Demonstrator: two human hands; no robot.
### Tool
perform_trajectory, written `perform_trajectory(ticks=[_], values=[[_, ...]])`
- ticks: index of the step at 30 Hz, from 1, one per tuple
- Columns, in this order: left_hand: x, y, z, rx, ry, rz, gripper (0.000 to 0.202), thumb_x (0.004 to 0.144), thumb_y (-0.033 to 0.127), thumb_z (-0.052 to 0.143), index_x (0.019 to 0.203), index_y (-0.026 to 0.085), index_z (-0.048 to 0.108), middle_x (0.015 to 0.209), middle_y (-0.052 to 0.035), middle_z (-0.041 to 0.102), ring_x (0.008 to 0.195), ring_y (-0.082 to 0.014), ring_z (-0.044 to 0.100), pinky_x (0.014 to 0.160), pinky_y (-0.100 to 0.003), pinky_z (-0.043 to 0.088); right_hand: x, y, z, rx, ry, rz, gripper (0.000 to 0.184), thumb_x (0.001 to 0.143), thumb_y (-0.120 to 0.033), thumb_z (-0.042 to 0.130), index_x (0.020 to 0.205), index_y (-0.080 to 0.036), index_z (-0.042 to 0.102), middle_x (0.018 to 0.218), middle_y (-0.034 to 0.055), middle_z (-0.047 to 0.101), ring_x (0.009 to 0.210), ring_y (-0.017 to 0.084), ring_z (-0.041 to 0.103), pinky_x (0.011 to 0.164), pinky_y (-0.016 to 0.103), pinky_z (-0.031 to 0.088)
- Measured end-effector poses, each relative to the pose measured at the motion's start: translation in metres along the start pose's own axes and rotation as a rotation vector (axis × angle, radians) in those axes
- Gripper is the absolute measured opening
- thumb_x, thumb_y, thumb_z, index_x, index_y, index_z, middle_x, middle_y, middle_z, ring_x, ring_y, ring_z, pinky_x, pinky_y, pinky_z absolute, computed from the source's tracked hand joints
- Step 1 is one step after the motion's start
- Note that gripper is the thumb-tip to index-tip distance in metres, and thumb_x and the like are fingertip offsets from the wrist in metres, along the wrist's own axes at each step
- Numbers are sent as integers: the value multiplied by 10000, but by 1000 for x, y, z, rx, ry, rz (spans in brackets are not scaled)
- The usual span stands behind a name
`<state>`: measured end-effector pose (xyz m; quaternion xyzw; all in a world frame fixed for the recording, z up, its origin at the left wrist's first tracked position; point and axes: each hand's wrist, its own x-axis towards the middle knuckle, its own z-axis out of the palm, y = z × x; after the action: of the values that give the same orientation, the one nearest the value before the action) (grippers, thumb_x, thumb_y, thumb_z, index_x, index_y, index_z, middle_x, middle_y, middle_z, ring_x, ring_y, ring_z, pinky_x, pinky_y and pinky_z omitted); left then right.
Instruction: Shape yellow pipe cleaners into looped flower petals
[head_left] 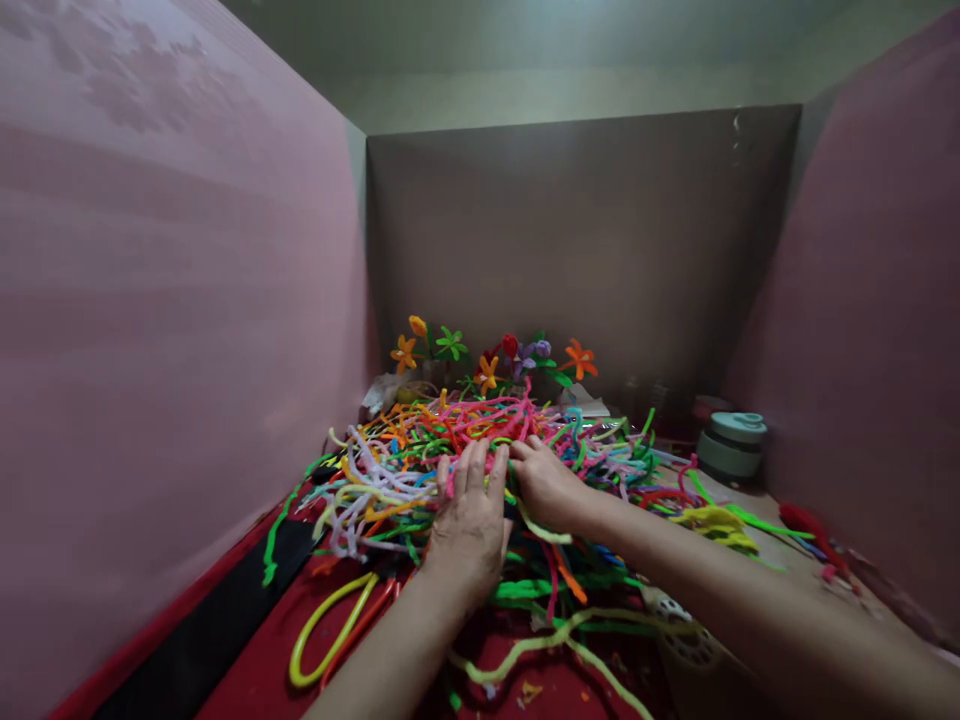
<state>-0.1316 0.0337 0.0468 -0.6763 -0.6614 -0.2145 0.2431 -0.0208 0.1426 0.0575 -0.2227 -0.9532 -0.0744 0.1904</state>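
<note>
A big tangled heap of pipe cleaners (pixel 420 450) in pink, green, orange, yellow and white covers the middle of the red table (pixel 255 670). My left hand (pixel 469 515) lies on the heap, palm down, fingers stretched forward and close together. My right hand (pixel 541 480) sits just to its right, fingers curled down into the pile near pink strands; what they grip is hidden. Both hands almost touch. A yellow loop (pixel 330 630) lies loose at the near left.
Finished pipe-cleaner flowers (pixel 491 360) stand at the back against a brown board. Pink panels wall in both sides. A grey-green round container (pixel 731 445) stands at the right rear. A black strip (pixel 225 620) runs along the table's left edge.
</note>
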Motion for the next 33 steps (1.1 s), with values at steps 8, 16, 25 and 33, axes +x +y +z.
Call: perform_trajectory(ticks=[8,16,25,33], values=[[2,-1,1,25,-210,-15,458,749,238,527,1200,163,499,1193,-113,538,1103,-295,443,960,-505,310,-26,5,15,-17,58,-74,153,769,-208,533,810,-116,648,873,110,554,838,217,414,784,329,377],[3,3,-3,65,-276,28,389,786,235,498,1163,137,521,1152,-114,539,1076,-285,441,924,-470,349,-31,7,23,50,172,-109,85,737,-177,564,710,-140,635,793,91,566,781,198,435,729,316,406],[3,-6,2,5,-241,46,338,771,248,513,1095,154,540,1410,-115,296,1156,-273,380,917,-399,385,-23,6,13,93,56,-40,56,656,-161,608,701,-137,629,748,76,609,723,186,501,673,292,421],[5,-12,7,102,-301,145,393,778,195,460,1156,105,520,1243,-131,507,1027,-287,451,878,-437,398,41,12,-26,89,295,117,325,834,-102,380,1068,-168,595,1101,92,569,1032,176,471,852,287,379]])
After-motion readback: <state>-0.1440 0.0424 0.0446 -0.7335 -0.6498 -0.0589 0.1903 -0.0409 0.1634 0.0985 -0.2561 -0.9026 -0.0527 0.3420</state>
